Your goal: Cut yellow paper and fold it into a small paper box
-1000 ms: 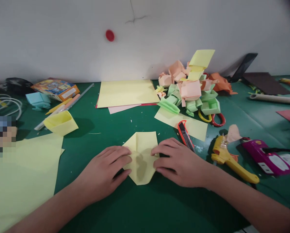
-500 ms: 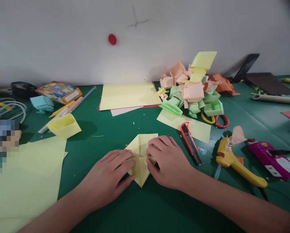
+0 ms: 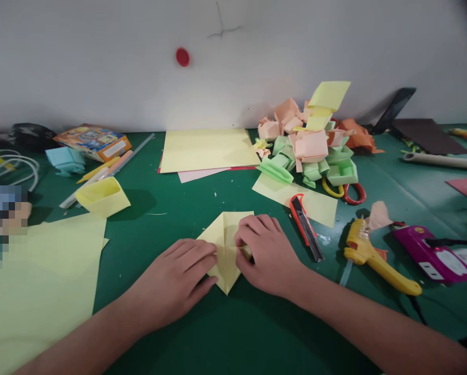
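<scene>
A folded yellow paper [image 3: 226, 260] lies on the green table, creased down its middle, with a point towards me. My left hand [image 3: 182, 273] is at its left side, fingers together and closed on the edge. On the right, my right hand [image 3: 265, 252] has its fingers curled and thumb pinched over the opposite edge. The fingertips hide both side edges of the paper. Beyond the right hand lies a box cutter [image 3: 307, 226] with an orange-red edge, apart from it.
Large yellow sheets [image 3: 46, 281] lie left, beside a yellow paper box [image 3: 104, 197]. Folded pink and green paper pieces [image 3: 311, 148] are heaped at the back, near scissors [image 3: 354, 194]. A yellow glue gun [image 3: 378, 260] and purple power strip [image 3: 432, 252] are right. More sheets [image 3: 208, 151] lie by the wall.
Both hands stay on the folded paper, with only slight finger movement at its edges. The whole view has shifted a little.
</scene>
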A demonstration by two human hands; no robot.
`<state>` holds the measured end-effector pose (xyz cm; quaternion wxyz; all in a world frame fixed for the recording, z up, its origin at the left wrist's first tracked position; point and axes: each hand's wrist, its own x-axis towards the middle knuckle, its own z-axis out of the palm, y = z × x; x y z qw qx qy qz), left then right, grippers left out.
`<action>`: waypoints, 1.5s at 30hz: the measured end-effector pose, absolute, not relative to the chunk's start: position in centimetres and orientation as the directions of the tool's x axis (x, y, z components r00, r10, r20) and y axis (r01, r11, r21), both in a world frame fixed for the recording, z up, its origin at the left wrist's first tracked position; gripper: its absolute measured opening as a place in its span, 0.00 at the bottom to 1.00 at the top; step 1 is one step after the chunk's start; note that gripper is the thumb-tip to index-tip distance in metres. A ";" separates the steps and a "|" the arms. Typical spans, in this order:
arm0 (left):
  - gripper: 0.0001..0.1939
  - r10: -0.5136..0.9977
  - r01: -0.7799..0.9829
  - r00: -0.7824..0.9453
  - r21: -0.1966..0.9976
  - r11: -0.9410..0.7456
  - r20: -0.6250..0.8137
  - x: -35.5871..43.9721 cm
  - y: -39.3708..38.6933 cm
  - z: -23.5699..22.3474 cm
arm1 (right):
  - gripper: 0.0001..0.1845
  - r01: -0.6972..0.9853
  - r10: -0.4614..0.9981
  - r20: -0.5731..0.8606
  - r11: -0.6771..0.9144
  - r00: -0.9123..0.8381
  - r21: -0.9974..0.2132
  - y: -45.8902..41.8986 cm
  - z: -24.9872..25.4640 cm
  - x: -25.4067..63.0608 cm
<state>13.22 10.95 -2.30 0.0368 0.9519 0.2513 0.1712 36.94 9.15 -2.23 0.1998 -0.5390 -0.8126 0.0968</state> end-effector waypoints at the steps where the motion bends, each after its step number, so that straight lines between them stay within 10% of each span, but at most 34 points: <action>1: 0.13 0.486 0.459 0.819 0.160 -0.874 0.306 13.2 11.0 -2.3 | 0.03 0.837 0.915 0.220 0.400 -0.338 -0.375 9.2 -2.2 36.9; 45: 0.22 0.274 0.247 0.956 0.212 -0.945 0.106 11.9 12.0 -0.2 | 0.01 0.837 0.921 0.192 0.387 -0.338 -0.387 9.4 -2.0 37.2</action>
